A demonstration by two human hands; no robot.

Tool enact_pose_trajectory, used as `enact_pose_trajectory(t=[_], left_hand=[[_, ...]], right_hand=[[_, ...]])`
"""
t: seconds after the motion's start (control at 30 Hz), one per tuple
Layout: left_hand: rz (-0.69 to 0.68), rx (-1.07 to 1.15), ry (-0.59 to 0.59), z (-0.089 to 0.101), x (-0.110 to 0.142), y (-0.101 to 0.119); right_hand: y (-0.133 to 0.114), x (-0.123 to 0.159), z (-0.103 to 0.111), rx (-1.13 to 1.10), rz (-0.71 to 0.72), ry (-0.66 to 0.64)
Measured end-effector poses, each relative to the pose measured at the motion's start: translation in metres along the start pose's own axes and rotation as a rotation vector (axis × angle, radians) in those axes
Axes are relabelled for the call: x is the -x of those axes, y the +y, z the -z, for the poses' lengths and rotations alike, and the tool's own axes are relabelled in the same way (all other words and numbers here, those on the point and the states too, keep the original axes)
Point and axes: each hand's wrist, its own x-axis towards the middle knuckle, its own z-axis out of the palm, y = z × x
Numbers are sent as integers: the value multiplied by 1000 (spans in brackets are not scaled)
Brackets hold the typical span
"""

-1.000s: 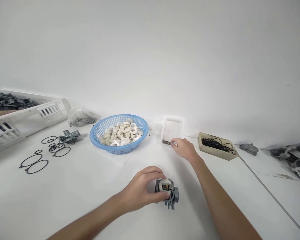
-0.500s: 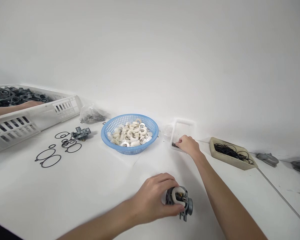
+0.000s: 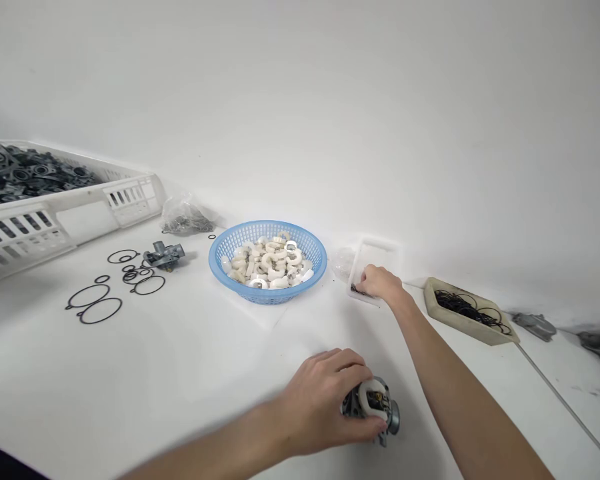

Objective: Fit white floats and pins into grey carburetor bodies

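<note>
My left hand (image 3: 330, 400) is wrapped round a grey metal carburetor body (image 3: 394, 417), tilted up just above or on the white table. A white C-shaped plastic float (image 3: 366, 396) sits on its open face, with brass-coloured parts inside the ring. My right hand (image 3: 381, 283) reaches into a small white tray (image 3: 359, 256), its fingertips pinched together at the near left corner. Small dark pieces (image 3: 359, 291) lie there by the fingertips. Whether one is between the fingers is hidden.
A blue basket (image 3: 219, 272) holds many white floats. At left are a white crate (image 3: 85, 220) of carburetor bodies, a plastic bag (image 3: 187, 217), a single carburetor (image 3: 164, 255) and black rubber rings (image 3: 100, 311). A cream tray (image 3: 473, 333) of black rings and a grey cover (image 3: 535, 326) lie right.
Another person's hand has left the crate at the left. The view has shifted slightly. My left hand keeps hold of the carburetor, and my right hand stays in the small tray.
</note>
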Motion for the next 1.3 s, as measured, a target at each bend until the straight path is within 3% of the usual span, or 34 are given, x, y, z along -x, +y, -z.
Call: enact_pose_trajectory(t=[0.17, 0.37, 0.5, 0.6, 0.7, 1.07, 1.3], left_hand=[[0, -7, -11, 2, -1, 1], [6, -26, -31, 7, -3, 4], [-4, -44, -31, 6, -3, 2], [-21, -72, -24, 5, -1, 2], [-31, -82, -26, 5, -1, 2], [47, -142, -150, 13, -4, 10], [43, -150, -141, 12, -3, 9]], right_hand=[[19, 28, 5, -262, 155, 90], [46, 107, -17, -698, 408, 32], [61, 160, -38, -886, 442, -33], [67, 185, -49, -1097, 431, -77], [68, 195, -57, -1222, 381, -47], [57, 206, -73, -1226, 293, 30], [58, 203, -76, -1232, 284, 14]])
